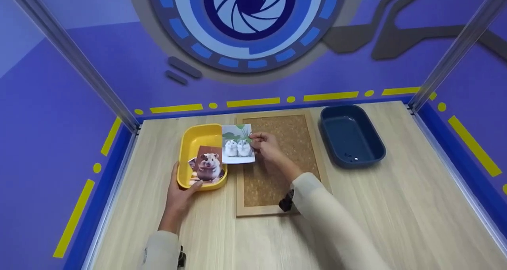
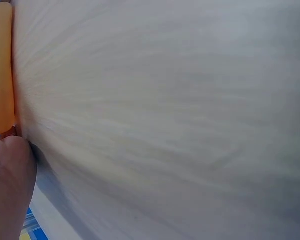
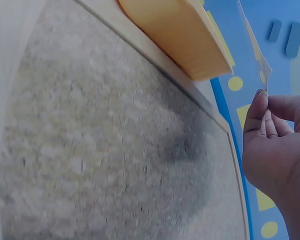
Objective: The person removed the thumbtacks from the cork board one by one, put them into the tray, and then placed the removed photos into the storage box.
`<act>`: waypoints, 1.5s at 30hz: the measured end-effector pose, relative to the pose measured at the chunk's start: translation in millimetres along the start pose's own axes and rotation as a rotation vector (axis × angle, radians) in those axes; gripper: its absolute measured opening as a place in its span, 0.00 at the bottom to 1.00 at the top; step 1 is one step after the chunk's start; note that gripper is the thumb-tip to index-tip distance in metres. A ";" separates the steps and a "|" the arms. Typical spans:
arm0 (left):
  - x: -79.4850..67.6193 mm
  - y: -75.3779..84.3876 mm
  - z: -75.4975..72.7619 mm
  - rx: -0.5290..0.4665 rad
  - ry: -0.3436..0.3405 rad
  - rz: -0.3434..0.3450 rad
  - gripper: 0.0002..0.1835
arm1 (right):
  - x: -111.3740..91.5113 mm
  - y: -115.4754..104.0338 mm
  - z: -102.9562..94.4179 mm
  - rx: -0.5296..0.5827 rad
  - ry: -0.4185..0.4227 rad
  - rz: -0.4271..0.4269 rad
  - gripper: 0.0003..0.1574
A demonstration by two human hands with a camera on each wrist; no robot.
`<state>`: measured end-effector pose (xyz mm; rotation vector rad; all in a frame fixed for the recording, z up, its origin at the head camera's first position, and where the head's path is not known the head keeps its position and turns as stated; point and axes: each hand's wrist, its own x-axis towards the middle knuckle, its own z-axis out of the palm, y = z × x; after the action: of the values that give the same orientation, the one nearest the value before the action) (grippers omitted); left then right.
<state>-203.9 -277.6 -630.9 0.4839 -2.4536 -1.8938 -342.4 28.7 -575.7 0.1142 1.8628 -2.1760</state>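
Note:
My right hand (image 1: 267, 146) pinches a photo card (image 1: 237, 147) by its right edge, between thumb and fingertips. Two small pale hamsters and green leaves are printed on it. The card is raised and overlaps the right rim of a yellow tray (image 1: 198, 137). In the right wrist view the card (image 3: 255, 45) appears nearly edge-on. Around the tray's near left corner, my left hand (image 1: 179, 196) holds it with the thumb at the front rim. Inside lies a brown-backed hamster photo (image 1: 209, 165), partly covering other pictures.
A wood-framed cork board (image 1: 259, 190) lies on the table beneath my right hand and forearm. To its right stands a dark blue tray (image 1: 348, 135) with a few tiny bits at its near end. Purple panels (image 1: 107, 64) wall in the back and sides.

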 end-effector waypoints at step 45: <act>0.1 1.7 -0.4 -0.030 -0.015 0.000 0.60 | -27.2 10.3 94.0 -0.513 -0.068 -0.088 0.14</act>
<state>-204.3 -277.7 -629.2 0.4702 -2.4309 -1.9382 -302.6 -60.5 -563.4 -0.1458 2.3501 -1.6555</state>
